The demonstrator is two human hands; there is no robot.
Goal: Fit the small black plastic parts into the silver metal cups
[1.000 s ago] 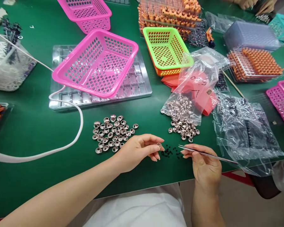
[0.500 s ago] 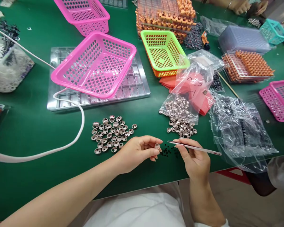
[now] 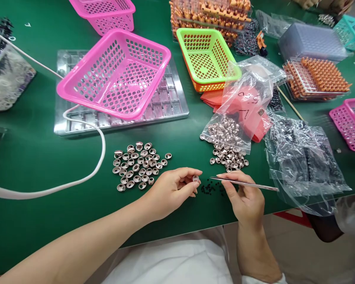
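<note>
Between thumb and fingers, my left hand (image 3: 173, 191) pinches a small silver metal cup (image 3: 195, 178). My right hand (image 3: 245, 199) grips a pair of tweezers (image 3: 245, 183), its tips pointing left, a short gap away from that cup. Tiny black pieces (image 3: 208, 187) lie scattered on the green table below and between the hands. Left of my left hand is a spread of similar cups (image 3: 140, 167) with holes in them. Beyond my right hand, more silver cups (image 3: 232, 157) spill from a clear plastic bag (image 3: 217, 124) with writing on it.
A pink basket (image 3: 106, 86) rests on a metal tray (image 3: 177, 94); a white cable (image 3: 102, 150) curves beside it. Behind the bag stands a green basket (image 3: 207, 57). Plastic bags of dark parts (image 3: 306, 157) lie at right. Orange parts (image 3: 322, 77) sit in trays farther back.
The view has shifted slightly. Both hands keep nearly the same pose, with the cup and the tweezers still held; the tweezers look a little more level.
</note>
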